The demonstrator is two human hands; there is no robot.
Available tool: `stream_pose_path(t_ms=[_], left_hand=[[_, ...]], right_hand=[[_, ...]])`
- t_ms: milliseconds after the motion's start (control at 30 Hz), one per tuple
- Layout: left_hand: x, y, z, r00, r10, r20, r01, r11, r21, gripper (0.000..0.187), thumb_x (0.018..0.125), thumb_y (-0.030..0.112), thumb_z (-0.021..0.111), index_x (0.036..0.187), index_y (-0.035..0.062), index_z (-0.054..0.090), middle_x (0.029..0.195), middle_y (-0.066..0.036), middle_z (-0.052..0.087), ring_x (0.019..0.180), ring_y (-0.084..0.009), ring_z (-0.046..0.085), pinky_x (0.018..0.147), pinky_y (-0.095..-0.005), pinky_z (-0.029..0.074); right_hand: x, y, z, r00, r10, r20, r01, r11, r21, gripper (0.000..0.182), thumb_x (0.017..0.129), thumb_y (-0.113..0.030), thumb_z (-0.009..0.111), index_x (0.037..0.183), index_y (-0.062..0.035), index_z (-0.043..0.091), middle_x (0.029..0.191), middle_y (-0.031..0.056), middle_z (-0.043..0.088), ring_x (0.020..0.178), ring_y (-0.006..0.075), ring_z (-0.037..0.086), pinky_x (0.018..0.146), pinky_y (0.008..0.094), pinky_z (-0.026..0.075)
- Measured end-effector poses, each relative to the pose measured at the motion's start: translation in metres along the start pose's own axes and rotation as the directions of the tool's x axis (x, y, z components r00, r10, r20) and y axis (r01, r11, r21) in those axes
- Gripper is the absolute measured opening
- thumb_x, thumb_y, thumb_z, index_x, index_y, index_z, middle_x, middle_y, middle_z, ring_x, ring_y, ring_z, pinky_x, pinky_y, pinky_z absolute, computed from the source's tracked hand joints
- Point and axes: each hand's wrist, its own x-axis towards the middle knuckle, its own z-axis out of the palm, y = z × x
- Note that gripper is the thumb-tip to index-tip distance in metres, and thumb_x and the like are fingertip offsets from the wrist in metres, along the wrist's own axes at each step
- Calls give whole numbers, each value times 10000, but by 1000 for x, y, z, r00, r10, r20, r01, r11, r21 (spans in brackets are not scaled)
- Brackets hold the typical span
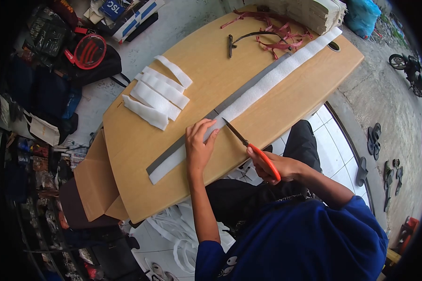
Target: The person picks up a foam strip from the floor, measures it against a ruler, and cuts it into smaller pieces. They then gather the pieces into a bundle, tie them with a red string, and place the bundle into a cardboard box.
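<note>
My right hand (270, 165) is closed around the orange handles of a pair of scissors (241, 139). Their dark blades point up and left, tips at the edge of a long white foam strip (262, 89). My left hand (200, 146) grips that strip near its middle, thumb and fingers pressing it against the tabletop. Along the strip's far side lies a flat grey strip (166, 158) with a dark line across it, partly hidden under my fingers. Several short white foam pieces (162, 91) lie side by side on the table, beyond my left hand.
The wooden table (145, 140) carries tangled pink ties (286, 40), a small black tool (230, 46) and a white bundle (314, 14) at its far end. A cardboard box (98, 182) stands at the left; white scraps (185, 248) lie on the floor below.
</note>
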Motion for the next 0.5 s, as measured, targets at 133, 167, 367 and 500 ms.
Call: stream_pose_path(t_ms=[133,167,367,500], left_hand=[[1,1,-2,1000,-7,5,7,1000,-11,240,840,128,690,1072,73,669,1106,-63,652,1010,-304,545,897,-395,438],[1,1,-2,1000,-9,3,9,1000,-12,240,840,128,690,1072,73,669,1106,-63,652,1010,-304,545,897,-395,438],[0,-5,-1,1000,23,9,-23,1000,-20,245,838,137,693,1074,74,670,1102,-66,657,1001,-306,549,892,-396,439],[0,-2,-2,1000,7,14,-7,1000,-27,242,834,119,696,1070,69,675,1108,-76,661,1014,-304,551,899,-384,441]], right_hand=[[0,-8,0,999,42,18,-42,999,-30,772,877,-772,345,1017,-25,481,491,-11,363,383,68,375,341,230,326],[1,-9,-1,999,44,19,-44,998,-33,772,877,-772,345,1017,-25,481,491,-11,363,383,68,375,341,230,326],[7,-12,-1,998,63,-5,-63,997,-44,813,861,-783,367,1065,-4,480,504,-8,375,367,67,375,335,227,331],[8,-17,2,999,40,-24,-41,998,-49,694,903,-714,378,958,-29,474,507,4,403,361,75,403,323,224,329]])
